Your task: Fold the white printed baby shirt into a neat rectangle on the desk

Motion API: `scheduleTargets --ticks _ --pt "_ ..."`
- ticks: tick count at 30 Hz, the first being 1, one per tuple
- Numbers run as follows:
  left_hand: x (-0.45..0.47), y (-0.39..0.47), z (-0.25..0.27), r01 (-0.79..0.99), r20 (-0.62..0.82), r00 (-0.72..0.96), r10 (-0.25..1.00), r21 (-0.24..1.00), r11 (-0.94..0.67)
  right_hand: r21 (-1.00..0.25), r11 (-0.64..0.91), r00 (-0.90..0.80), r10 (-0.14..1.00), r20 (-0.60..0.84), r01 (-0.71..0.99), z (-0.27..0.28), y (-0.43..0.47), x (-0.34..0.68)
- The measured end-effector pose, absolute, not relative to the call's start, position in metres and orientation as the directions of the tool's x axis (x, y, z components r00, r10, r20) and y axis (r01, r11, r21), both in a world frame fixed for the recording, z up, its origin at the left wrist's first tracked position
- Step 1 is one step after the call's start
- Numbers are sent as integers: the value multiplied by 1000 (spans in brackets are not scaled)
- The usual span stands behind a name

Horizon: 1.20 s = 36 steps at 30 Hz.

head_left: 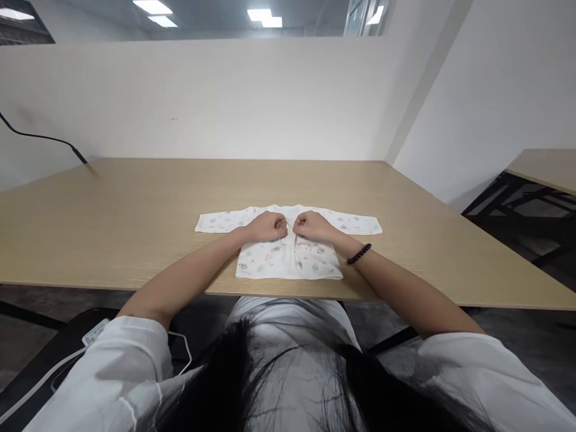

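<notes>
Both of your hands are curled in, thumb drawn up against bent fingers, in two small pinches facing each other with only a narrow gap between them. Your left hand (269, 227) has hold of the shirt (288, 261) just left of its middle line; your right hand (314, 227) grips it just right of that line. Exactly how much cloth sits between the fingertips of each is too small to tell.

That shirt, white with a scattered small print, lies flat on the table (189, 183) under both pinches. One long sleeve reaches out to the left beyond your left hand, the other to the right beyond your right hand. Its neckline is just past your knuckles, and its lower part spreads from the grip back toward you, the hem near the table edge. Creases run down the front from between your hands.

On your right wrist, just behind that grip, is a dark beaded bracelet (359, 254). Well beyond both hands, bare tabletop runs to a white wall (247, 96). Far off to the left of the grip a black cable (49, 138) hangs by the wall; far to the right stands another table (546, 168) on dark legs.
</notes>
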<state>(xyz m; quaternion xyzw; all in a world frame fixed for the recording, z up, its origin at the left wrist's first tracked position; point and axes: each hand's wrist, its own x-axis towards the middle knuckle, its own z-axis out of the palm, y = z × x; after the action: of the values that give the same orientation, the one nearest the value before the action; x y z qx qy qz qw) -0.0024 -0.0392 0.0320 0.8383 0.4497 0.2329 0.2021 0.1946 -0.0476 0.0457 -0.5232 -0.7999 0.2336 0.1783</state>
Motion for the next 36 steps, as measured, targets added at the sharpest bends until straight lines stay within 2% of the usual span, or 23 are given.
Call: scheduleTargets --ticks 7,13,25,36 --pt "-4 -40 34 588 95 552 829 660 -468 -722 340 -493 870 -1 602 42 -39 199" --pt "-8 -37 31 536 68 582 811 718 -445 -797 303 -530 848 -25 523 43 -37 203" --pt "-7 -44 37 490 23 552 834 800 -346 -810 176 -398 914 -76 559 36 -39 192" --pt "-6 -35 35 516 30 541 840 777 -360 -814 73 -346 924 -162 577 47 -38 190"
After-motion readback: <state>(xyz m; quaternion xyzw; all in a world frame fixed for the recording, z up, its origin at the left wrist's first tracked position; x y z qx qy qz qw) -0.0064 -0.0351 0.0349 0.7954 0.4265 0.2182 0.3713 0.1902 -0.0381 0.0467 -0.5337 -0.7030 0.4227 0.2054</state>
